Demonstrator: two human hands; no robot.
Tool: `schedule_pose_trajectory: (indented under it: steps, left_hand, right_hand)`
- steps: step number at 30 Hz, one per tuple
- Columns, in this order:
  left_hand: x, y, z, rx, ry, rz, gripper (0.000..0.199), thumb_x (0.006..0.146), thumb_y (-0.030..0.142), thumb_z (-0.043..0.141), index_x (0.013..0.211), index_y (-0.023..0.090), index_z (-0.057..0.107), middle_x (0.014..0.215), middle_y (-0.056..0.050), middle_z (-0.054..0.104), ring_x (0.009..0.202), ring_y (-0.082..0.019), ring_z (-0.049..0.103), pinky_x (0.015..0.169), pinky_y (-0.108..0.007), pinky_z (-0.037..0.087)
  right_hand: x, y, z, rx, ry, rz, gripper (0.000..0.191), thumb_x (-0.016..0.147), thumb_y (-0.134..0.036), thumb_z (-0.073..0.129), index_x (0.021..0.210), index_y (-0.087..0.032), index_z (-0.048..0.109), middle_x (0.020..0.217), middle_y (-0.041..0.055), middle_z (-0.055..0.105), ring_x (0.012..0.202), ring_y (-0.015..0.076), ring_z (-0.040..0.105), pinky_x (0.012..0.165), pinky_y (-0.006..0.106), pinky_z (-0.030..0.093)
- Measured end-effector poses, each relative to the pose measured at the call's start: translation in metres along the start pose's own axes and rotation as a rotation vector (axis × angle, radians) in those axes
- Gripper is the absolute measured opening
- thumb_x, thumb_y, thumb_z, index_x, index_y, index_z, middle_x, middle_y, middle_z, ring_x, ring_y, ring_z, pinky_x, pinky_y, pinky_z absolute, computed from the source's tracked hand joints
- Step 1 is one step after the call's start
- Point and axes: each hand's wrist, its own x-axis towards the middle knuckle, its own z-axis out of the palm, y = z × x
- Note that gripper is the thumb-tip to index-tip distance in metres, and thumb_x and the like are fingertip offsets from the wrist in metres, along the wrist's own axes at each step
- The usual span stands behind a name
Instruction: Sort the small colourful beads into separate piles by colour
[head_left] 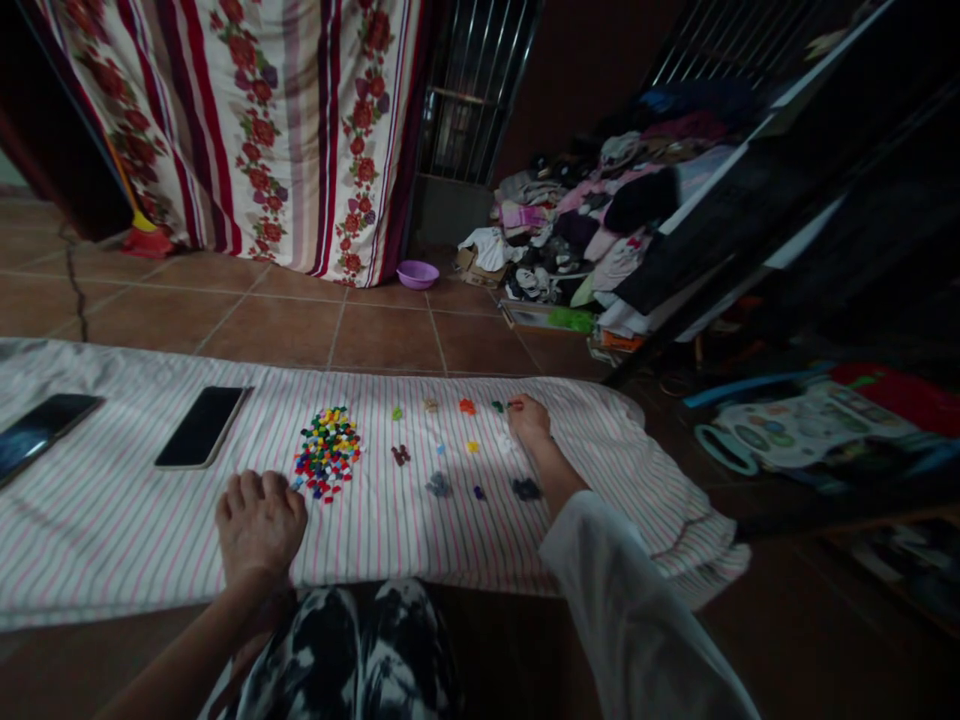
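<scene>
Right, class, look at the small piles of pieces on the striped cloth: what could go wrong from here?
The right hand is at the dark green pieces, close to the white pieces, so it might nudge those out of place. The left hand rests beside the mixed pile; a careless shift could scatter it. The striped cloth is wrinkled towards its right end, so a tug there might jumble neighbouring piles.

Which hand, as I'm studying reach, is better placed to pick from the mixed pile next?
Probably the left hand: it is beside the mixed pile, while the right hand is farther off, at the dark green pieces.
</scene>
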Motion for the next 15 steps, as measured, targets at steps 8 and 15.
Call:
schedule_pose_trajectory:
  steps: [8,15]
  left_hand:
    - [-0.0004,0.0013,-0.0008,0.018,0.017,0.005,0.033,0.085,0.033,0.031,0.093,0.014,0.057,0.101,-0.014,0.054,0.112,-0.031,0.045,0.093,-0.041,0.034]
    - [0.0006,0.0013,0.0002,0.017,0.022,-0.001,0.032,0.085,0.033,0.032,0.091,0.014,0.057,0.101,-0.014,0.055,0.111,-0.030,0.047,0.092,-0.041,0.036]
  right_hand:
    - [0.0036,-0.0038,0.0096,0.013,-0.068,-0.030,0.034,0.081,-0.010,0.044,0.099,-0.018,0.072,0.098,0.0077,0.072,0.092,0.0167,0.066,0.082,0.022,0.046]
    - [0.0043,0.0015,0.0087,0.100,-0.091,-0.079,0.035,0.079,-0.009,0.046,0.102,-0.016,0.071,0.102,0.0083,0.071,0.098,0.0163,0.065,0.085,0.022,0.047]
